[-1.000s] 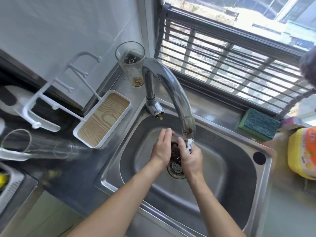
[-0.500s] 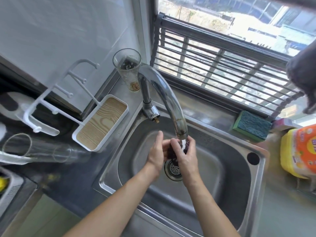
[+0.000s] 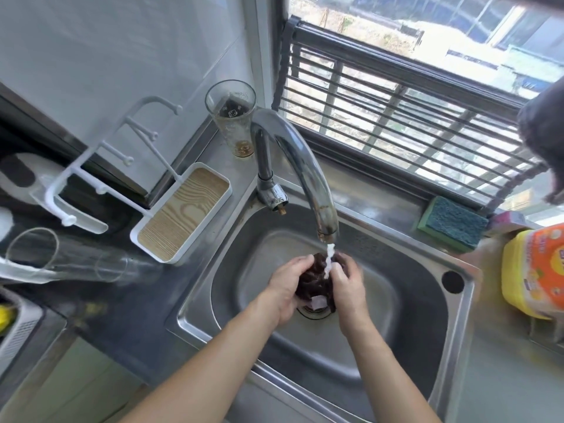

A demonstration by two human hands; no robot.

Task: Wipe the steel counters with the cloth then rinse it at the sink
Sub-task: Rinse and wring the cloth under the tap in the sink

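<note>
A dark, bunched-up cloth (image 3: pixel 316 282) with a small pale tag sits between both my hands over the drain of the steel sink (image 3: pixel 406 303). My left hand (image 3: pixel 285 288) grips its left side and my right hand (image 3: pixel 348 285) grips its right side. Water runs in a thin stream from the curved steel tap (image 3: pixel 299 166) straight onto the cloth. The drain is mostly hidden under the cloth and my hands.
A tall glass (image 3: pixel 233 117) stands behind the tap. A white rack with a wood-grain tray (image 3: pixel 183 215) and a lying glass (image 3: pixel 70 257) are at the left. A green sponge (image 3: pixel 451 224) and a yellow bottle (image 3: pixel 534 270) sit at the right, a barred window behind.
My hands have shifted apart and lower, so more of the bunched cloth shows between them under the running water. The view has tilted slightly.
</note>
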